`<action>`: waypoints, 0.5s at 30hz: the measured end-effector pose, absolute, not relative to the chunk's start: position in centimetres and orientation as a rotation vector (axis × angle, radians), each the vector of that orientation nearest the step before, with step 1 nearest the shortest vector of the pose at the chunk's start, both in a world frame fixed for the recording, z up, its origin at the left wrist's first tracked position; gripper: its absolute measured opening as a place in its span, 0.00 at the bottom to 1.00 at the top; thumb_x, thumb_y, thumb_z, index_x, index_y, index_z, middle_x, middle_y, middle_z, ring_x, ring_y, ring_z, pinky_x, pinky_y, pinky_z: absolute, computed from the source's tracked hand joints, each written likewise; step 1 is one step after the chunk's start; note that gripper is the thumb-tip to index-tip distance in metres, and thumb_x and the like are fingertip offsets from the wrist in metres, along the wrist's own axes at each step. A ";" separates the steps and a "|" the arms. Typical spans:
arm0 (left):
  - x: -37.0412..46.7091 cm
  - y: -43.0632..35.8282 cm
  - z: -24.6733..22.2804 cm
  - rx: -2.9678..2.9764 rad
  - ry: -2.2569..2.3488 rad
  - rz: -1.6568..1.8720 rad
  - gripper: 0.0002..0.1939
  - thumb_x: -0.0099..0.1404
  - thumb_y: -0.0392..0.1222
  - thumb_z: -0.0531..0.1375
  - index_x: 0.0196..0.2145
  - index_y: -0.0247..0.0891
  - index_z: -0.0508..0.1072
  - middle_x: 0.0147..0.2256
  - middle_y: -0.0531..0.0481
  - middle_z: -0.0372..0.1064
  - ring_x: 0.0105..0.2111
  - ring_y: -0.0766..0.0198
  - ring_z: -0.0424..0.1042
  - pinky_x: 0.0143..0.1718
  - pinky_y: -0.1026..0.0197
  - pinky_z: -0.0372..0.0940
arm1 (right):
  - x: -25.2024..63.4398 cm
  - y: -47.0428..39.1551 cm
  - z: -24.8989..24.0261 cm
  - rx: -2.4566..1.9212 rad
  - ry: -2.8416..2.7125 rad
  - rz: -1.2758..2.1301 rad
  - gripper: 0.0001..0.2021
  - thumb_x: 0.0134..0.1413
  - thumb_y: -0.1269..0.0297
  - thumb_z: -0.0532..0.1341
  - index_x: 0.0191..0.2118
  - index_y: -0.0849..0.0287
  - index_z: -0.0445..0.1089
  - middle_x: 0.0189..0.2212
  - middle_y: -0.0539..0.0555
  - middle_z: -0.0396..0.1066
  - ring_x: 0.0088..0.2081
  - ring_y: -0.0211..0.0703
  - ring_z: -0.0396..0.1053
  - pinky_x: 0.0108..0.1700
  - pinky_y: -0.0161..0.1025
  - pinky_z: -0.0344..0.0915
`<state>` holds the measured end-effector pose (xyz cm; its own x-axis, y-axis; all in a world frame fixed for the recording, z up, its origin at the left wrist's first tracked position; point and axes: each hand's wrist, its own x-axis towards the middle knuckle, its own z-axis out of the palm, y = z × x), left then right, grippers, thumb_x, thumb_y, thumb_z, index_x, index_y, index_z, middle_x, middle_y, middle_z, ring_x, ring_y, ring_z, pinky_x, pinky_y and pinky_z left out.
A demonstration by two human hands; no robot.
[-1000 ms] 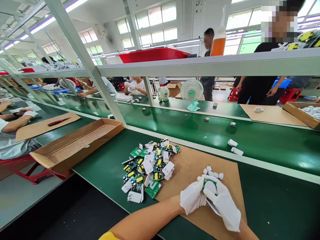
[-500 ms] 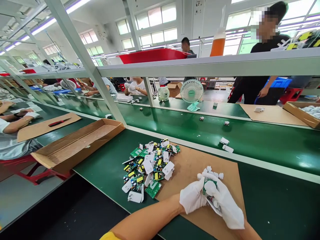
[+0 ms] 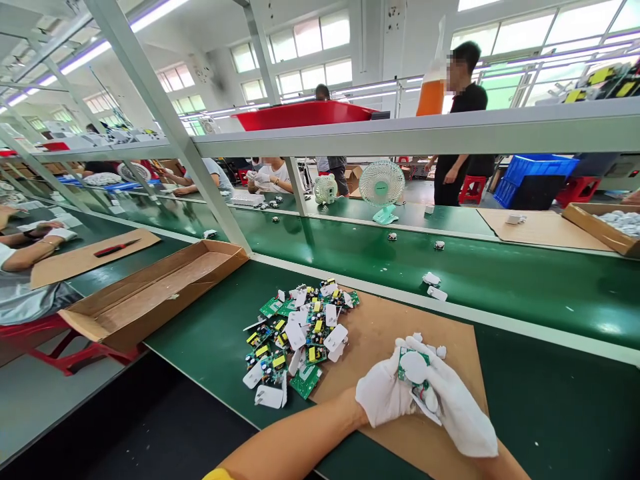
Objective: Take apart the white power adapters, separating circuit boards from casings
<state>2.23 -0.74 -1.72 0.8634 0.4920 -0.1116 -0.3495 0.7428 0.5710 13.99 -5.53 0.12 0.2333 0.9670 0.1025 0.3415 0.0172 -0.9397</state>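
Holding green circuit board (image 3: 403, 369), white disc (image 3: 415, 367) over it; left hand (image 3: 383, 395), right hand (image 3: 459, 403) pinching sides. Apparently positioning step; next move likely calls for steady grip.

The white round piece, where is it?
The white round piece is low, right of centre in the head view, against the green circuit board, between the left hand and the right hand.

board pile (image 3: 296, 335) blocking leftward, open green tabletop (image 3: 560, 393) rightward, shelf (image 3: 400, 138) overhanging ahead
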 end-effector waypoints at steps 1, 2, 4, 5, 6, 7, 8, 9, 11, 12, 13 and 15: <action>2.2 -0.7 -1.7 0.568 0.265 0.463 0.29 0.62 0.64 0.51 0.50 0.40 0.70 0.46 0.41 0.71 0.42 0.53 0.71 0.43 0.52 0.62 | 13.9 -5.6 0.3 -1.473 -1.219 0.887 0.22 0.56 0.48 0.55 0.36 0.62 0.77 0.38 0.56 0.79 0.34 0.40 0.77 0.35 0.33 0.74; 2.2 -0.8 -1.6 0.568 0.265 0.460 0.29 0.63 0.64 0.50 0.50 0.40 0.70 0.46 0.41 0.71 0.41 0.53 0.71 0.43 0.53 0.62 | 13.7 -5.6 0.5 -1.417 -1.128 1.001 0.20 0.54 0.49 0.58 0.38 0.60 0.77 0.40 0.56 0.78 0.36 0.42 0.77 0.37 0.34 0.74; 2.3 -0.9 -1.5 0.572 0.266 0.459 0.30 0.63 0.65 0.49 0.51 0.40 0.69 0.47 0.40 0.71 0.41 0.54 0.71 0.42 0.54 0.62 | 13.6 -5.7 0.8 -1.305 -0.951 1.198 0.18 0.50 0.50 0.63 0.42 0.56 0.77 0.43 0.56 0.77 0.41 0.47 0.76 0.42 0.39 0.73; 2.3 -1.0 -1.4 0.576 0.267 0.452 0.31 0.63 0.65 0.49 0.51 0.39 0.69 0.47 0.40 0.71 0.41 0.54 0.71 0.41 0.55 0.61 | 13.6 -5.7 1.0 -1.269 -0.897 1.262 0.19 0.48 0.49 0.64 0.44 0.54 0.77 0.44 0.56 0.77 0.42 0.49 0.75 0.44 0.40 0.73; 2.3 -1.1 -1.4 0.580 0.268 0.445 0.32 0.63 0.65 0.48 0.51 0.39 0.69 0.47 0.40 0.70 0.41 0.55 0.71 0.40 0.56 0.61 | 13.7 -5.7 1.2 -1.257 -0.880 1.296 0.20 0.48 0.49 0.64 0.45 0.53 0.77 0.44 0.56 0.77 0.42 0.50 0.75 0.44 0.41 0.72; 2.4 -1.2 -1.5 0.588 0.270 0.440 0.32 0.63 0.65 0.48 0.52 0.38 0.68 0.48 0.40 0.70 0.41 0.55 0.71 0.39 0.57 0.61 | 13.8 -5.7 1.3 -1.260 -0.884 1.316 0.21 0.47 0.48 0.64 0.46 0.52 0.76 0.43 0.56 0.77 0.41 0.51 0.75 0.44 0.42 0.72; 2.4 -1.3 -1.5 0.600 0.274 0.448 0.31 0.63 0.64 0.49 0.52 0.38 0.68 0.47 0.40 0.70 0.40 0.56 0.71 0.38 0.58 0.60 | 13.9 -5.7 1.5 -1.268 -0.894 1.330 0.22 0.47 0.48 0.64 0.47 0.52 0.76 0.42 0.55 0.77 0.38 0.50 0.75 0.41 0.42 0.73; 2.5 -1.4 -1.6 0.614 0.276 0.466 0.30 0.64 0.63 0.50 0.51 0.37 0.68 0.46 0.41 0.71 0.39 0.57 0.71 0.38 0.58 0.60 | 13.9 -5.8 1.7 -1.282 -0.905 1.344 0.22 0.46 0.48 0.64 0.47 0.52 0.75 0.41 0.55 0.77 0.33 0.47 0.75 0.37 0.41 0.73; 2.5 -1.8 -1.9 0.637 0.271 0.509 0.25 0.64 0.59 0.53 0.49 0.36 0.70 0.42 0.42 0.72 0.36 0.59 0.71 0.39 0.57 0.60 | 14.0 -5.9 1.8 -1.326 -0.916 1.362 0.23 0.45 0.50 0.65 0.48 0.53 0.75 0.38 0.54 0.78 0.19 0.37 0.67 0.24 0.36 0.69; 2.6 -1.9 -2.1 0.645 0.263 0.518 0.23 0.64 0.57 0.54 0.46 0.36 0.71 0.39 0.43 0.72 0.35 0.59 0.71 0.40 0.56 0.60 | 14.0 -6.0 1.8 -1.343 -0.925 1.365 0.23 0.45 0.51 0.65 0.48 0.54 0.75 0.36 0.54 0.78 0.15 0.32 0.60 0.19 0.34 0.64; 2.6 -2.0 -2.2 0.647 0.255 0.523 0.22 0.64 0.56 0.55 0.44 0.35 0.72 0.37 0.43 0.72 0.34 0.59 0.71 0.40 0.55 0.61 | 13.9 -6.0 1.7 -1.365 -0.940 1.357 0.23 0.44 0.52 0.66 0.48 0.54 0.75 0.36 0.55 0.78 0.13 0.28 0.54 0.16 0.32 0.60; 2.6 -1.9 -2.5 0.640 0.247 0.529 0.20 0.63 0.55 0.56 0.40 0.35 0.73 0.36 0.43 0.72 0.36 0.58 0.71 0.42 0.54 0.61 | 13.8 -5.9 1.3 -1.391 -0.976 1.316 0.23 0.43 0.53 0.66 0.46 0.55 0.75 0.36 0.56 0.78 0.13 0.28 0.53 0.15 0.32 0.58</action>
